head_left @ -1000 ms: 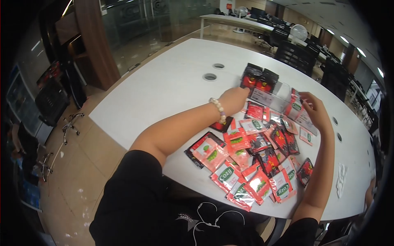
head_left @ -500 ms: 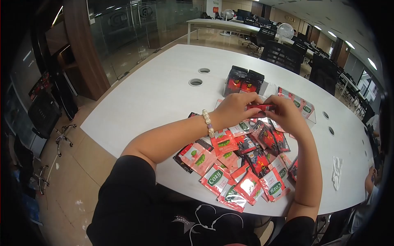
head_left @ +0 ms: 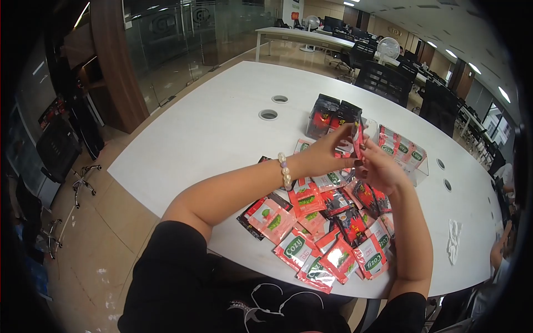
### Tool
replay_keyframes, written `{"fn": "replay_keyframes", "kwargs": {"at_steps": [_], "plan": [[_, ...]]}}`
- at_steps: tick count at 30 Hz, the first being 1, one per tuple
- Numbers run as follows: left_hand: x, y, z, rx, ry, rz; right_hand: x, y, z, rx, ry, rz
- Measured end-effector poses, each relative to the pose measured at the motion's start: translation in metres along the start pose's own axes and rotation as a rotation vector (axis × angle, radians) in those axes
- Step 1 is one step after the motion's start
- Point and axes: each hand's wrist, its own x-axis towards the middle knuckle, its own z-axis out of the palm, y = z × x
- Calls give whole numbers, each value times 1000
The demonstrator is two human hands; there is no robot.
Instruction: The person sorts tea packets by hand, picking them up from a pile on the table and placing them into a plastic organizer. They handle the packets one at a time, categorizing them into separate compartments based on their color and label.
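Fingers (head_left: 371, 151) of left hand (head_left: 325, 155) and right hand (head_left: 386, 173), half-curled, are holding one packet (head_left: 358, 136) between them, long axis near upright.

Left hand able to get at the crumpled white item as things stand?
Probably not directly: the right forearm lies between the left hand and the crumpled white item, and both hands are around a packet.

An office: mesh chairs (head_left: 383, 83) beyond the far edge of the table (head_left: 189, 116), then desks (head_left: 300, 36), monitors (head_left: 333, 23), fans (head_left: 389, 48).
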Motion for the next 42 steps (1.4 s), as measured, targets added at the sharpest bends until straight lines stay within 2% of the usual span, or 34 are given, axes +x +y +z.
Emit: {"fn": "replay_keyframes", "kwargs": {"at_steps": [2, 5, 7, 9, 10, 13, 16, 18, 21, 22, 23, 24, 26, 28, 31, 34, 35, 38, 42], "plan": [[0, -3, -1, 115, 61, 6, 7, 7, -4, -100, 31, -13], [-6, -4, 2, 291, 191, -66, 4, 9, 13, -353, 234, -118], [-7, -8, 4, 489, 251, -72, 3, 5, 16, -262, 232, -67], [-9, -7, 3, 507, 241, -145, 1, 1, 23, -167, 246, -71], [-9, -5, 2, 517, 236, -182, 2, 1, 24, -232, 237, -92], [-8, -21, -1, 418, 211, -57, 8, 4, 6, -510, 252, -176], [-1, -39, -6, 380, 216, 184, 16, 6, -11, -966, 405, -452], [-3, -37, -18, 419, 291, -6, 24, -1, -21, -989, 540, -567], [-5, -34, -43, 378, 514, -220, 48, -19, -31, -1041, 548, -737], [-6, -43, -54, 406, 598, -212, 60, -21, -32, -1075, 524, -820], [-7, -57, -63, 516, 718, -60, 70, -23, -30, -1102, 515, -798], [-8, -66, -73, 573, 770, -31, 81, -24, -25, -1128, 507, -776], [-12, -65, -85, 630, 813, -93, 102, -24, -21, -1315, 464, -697], [-14, -69, -91, 637, 857, -138, 120, -21, -12, -1523, 517, -575], [-14, -74, -94, 631, 876, -173, 144, -4, -18, -1535, 547, -581], [-13, -75, -90, 649, 833, -124, 156, 2, -34, -1651, 431, -414], [-13, -76, -89, 662, 823, -117, 160, 8, -40, -1559, 432, -428], [-11, -79, -86, 697, 792, -103, 157, -1, -29, -1589, 353, -248], [-11, -84, -85, 697, 758, -100, 165, 9, -31, -1642, 285, -268]]}}
